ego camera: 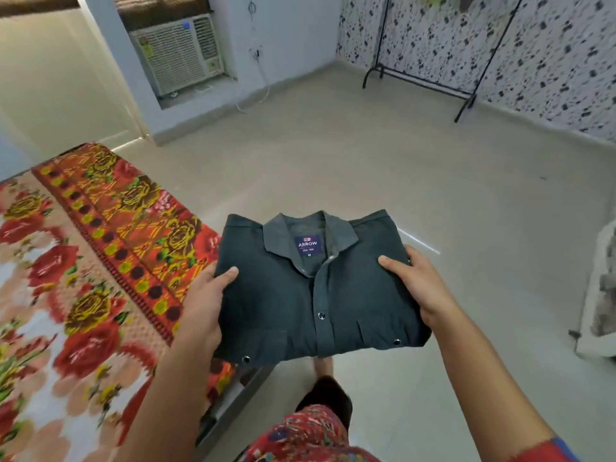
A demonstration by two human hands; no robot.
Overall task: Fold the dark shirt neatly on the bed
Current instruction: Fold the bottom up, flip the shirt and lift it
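The dark green shirt (283,301) is folded into a neat rectangle, collar up, with a blue label showing inside the neck. It is held in the air over the floor, just past the right edge of the bed (83,261). My left hand (208,298) grips its left side, thumb on top. My right hand (416,281) grips its right side the same way, with the fingers hidden underneath.
The bed with a red floral cover fills the lower left. A black clothes rack (423,81) stands by the patterned wall at the back right. An air conditioner (180,51) sits in the far wall. A white object (600,295) is at the right edge.
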